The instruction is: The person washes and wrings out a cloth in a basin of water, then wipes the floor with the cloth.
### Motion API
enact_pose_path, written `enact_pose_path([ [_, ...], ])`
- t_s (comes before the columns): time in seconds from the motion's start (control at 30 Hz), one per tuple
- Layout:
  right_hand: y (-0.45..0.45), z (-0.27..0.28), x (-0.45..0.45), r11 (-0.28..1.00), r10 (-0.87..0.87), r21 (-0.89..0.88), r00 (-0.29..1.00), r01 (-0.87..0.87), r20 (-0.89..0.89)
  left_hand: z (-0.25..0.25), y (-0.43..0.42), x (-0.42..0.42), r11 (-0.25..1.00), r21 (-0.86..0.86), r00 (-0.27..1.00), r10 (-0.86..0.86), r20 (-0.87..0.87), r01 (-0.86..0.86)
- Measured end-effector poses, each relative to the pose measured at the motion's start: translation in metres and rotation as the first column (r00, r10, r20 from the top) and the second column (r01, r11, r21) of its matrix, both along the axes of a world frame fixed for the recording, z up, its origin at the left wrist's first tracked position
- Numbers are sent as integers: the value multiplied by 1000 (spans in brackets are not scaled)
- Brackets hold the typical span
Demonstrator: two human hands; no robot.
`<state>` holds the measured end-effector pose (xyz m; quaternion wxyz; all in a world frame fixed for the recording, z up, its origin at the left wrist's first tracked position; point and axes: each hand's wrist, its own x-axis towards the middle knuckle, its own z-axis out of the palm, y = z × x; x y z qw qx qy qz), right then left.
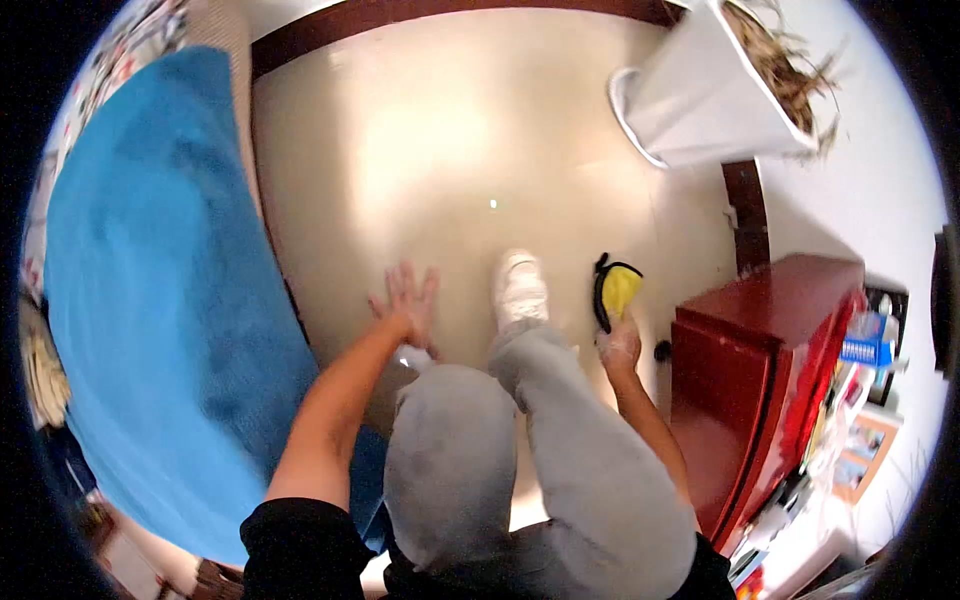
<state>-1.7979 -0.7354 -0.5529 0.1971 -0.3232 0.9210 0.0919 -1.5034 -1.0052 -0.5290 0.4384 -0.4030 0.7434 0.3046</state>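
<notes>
My left hand point(407, 310) is low over the pale floor point(440, 130), or resting on it, with its fingers spread and nothing in them. Beside its wrist shows a small whitish object point(410, 357), perhaps part of the other shoe; my knee partly hides it. My right hand point(620, 343) is closed around the near end of a yellow cloth point(620, 290) with black edging. The cloth is at floor level, right of my white shoe point(521, 285), and its black loop points away from me.
A couch or bed with a blue cover point(170, 300) runs along the left. At the far right stands a white planter point(710, 95) with dry plants. A dark red cabinet point(725, 360) with assorted items behind it is close to my right arm. Dark baseboard point(440, 18) edges the far wall.
</notes>
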Motion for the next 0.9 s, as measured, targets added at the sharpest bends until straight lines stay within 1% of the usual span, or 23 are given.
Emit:
enact_pose_path([
  [0.03, 14, 1, 8, 997, 53, 46, 999, -54, 9, -4, 10, 3, 999, -37, 1000, 5, -5, -5],
  [0.07, 36, -21, 4, 992, -127, -11, 987, 129, 99, -10, 19, 6, 997, -73, 1000, 18, -13, -19],
  [0.1, 41, -21, 9, 978, -202, -29, 970, 208, 137, -11, 21, 11, 994, -102, 999, 33, -16, -34],
  [0.13, 48, -22, 9, 967, -243, -32, 957, 251, 157, -13, 22, 13, 995, -94, 999, 29, -22, -31],
  [0.2, 53, -19, 6, 960, -272, -21, 948, 279, 162, -14, 17, 14, 995, -94, 999, 18, -34, -22],
  [0.3, 50, -3, -5, 956, -292, 18, 940, 294, 174, -28, 30, 20, 984, -170, 996, 37, -83, -51],
  [0.33, 52, 1, -8, 950, -311, 35, 931, 311, 193, -23, 32, 18, 987, -150, 996, 41, -75, -52],
  [0.37, 53, 4, -11, 938, -346, 50, 911, 344, 225, -16, 30, 13, 989, -134, 996, 54, -71, -64],
  [0.43, 54, 12, -13, 847, -521, 116, 763, 519, 382, -6, 21, 2, 992, -109, 997, 65, -46, -70],
  [0.47, 51, 13, -12, 864, -499, 152, 772, 481, 395, -3, 19, 1, 994, -92, 998, 59, -22, -61],
  [0.5, 50, 14, 3, 976, -208, 95, 961, 193, 181, -4, 18, 1, 996, -74, 999, 54, 1, -54],
  [0.53, 60, 0, -1, 990, -115, 94, 979, 100, 167, -7, 19, 2, 996, -75, 998, 55, -20, -56],
  [0.6, 61, -2, -4, 982, -122, 161, 979, 95, 166, -13, 21, 11, 995, -79, 997, 62, -55, -66],
  [0.67, 40, 18, -2, 970, -147, 217, 972, 107, 181, -13, 20, 12, 994, -84, 994, 63, -92, -70],
  [0.7, 68, -18, -11, 949, -294, -21, 911, 313, 289, -12, 20, 13, 993, -90, 992, 64, -107, -74],
  [0.73, 96, -55, -20, 832, -370, -242, 824, 500, 430, -12, 18, 12, 993, -87, 994, 69, -90, -77],
  [0.77, 83, -33, -20, 921, -292, -175, 914, 348, 282, -12, 18, 10, 993, -84, 994, 74, -75, -81],
  [0.8, 67, -8, -20, 956, -241, -125, 951, 267, 192, -12, 22, 11, 993, -76, 995, 81, -56, -85],
  [0.87, 53, 7, -24, 963, -220, -127, 965, 239, 145, -8, 23, 8, 992, -108, 997, 60, -47, -65],
  [0.9, 51, 4, -25, 969, -211, -105, 970, 224, 123, -6, 25, 8, 991, -125, 998, 50, -42, -54],
])
